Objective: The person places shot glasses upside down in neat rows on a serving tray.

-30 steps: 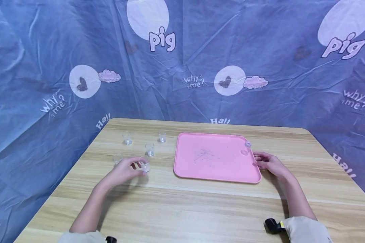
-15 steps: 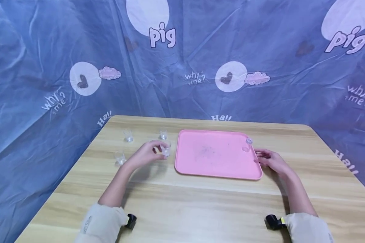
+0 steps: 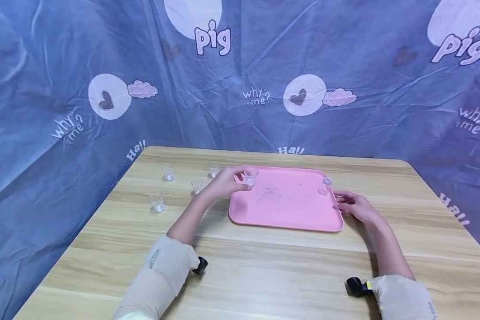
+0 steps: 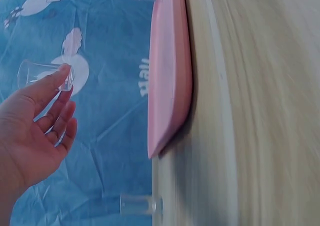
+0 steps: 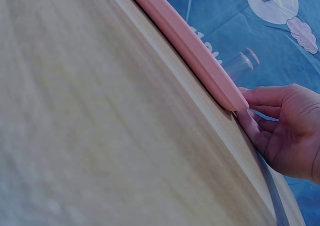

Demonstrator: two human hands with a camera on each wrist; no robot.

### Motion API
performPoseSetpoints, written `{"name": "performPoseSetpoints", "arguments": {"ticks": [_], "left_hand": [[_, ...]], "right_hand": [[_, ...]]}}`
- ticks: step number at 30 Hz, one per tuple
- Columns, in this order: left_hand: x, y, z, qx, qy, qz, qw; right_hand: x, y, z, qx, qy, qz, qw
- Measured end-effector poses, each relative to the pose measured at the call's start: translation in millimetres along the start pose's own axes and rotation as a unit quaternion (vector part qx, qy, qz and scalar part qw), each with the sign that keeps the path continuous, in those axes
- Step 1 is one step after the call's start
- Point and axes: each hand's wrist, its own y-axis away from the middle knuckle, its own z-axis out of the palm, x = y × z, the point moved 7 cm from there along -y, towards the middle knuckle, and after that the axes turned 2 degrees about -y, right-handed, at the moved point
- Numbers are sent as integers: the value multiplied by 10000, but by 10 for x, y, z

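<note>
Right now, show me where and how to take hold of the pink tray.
Hold the pink tray by its two short ends, one hand from each side, probably hooking under the rim: that rim flares outward, and holding both ends should steady the glass standing near the right hand.

Hung behind and along both sides, a creased blue cloth [image 3: 208,133], printed all over. High up, large white ovals [image 3: 192,11], with dark-outlined "pig" lettering [image 3: 212,39] overlapping the lower edges. Further down, two full white discs [image 3: 117,84], each bearing a dark heart [image 3: 106,101], with a pink cloud [image 3: 142,89] just beside on the right. In pale letters, "why me?" [image 3: 256,98] three times, and "Ha!!" [image 3: 291,150] close above the worktop [image 3: 287,266], pale, streaked wood grain with rounded far corners.
</note>
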Motion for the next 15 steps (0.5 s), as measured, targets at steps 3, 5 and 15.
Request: {"name": "performPoseSetpoints", "arguments": {"ticks": [3,5,15], "left_hand": [[58,-115,94,-70,-95,43,9999],[82,-190,162,-139,-138,42,9998],[158,-457,457,-520,-263,105,9982]], "right_hand": [[2,13,1,17,3,5,10000],[-2,27,2,39,29,8,10000],[-7,6,5,23,-9,151,9999]]}}
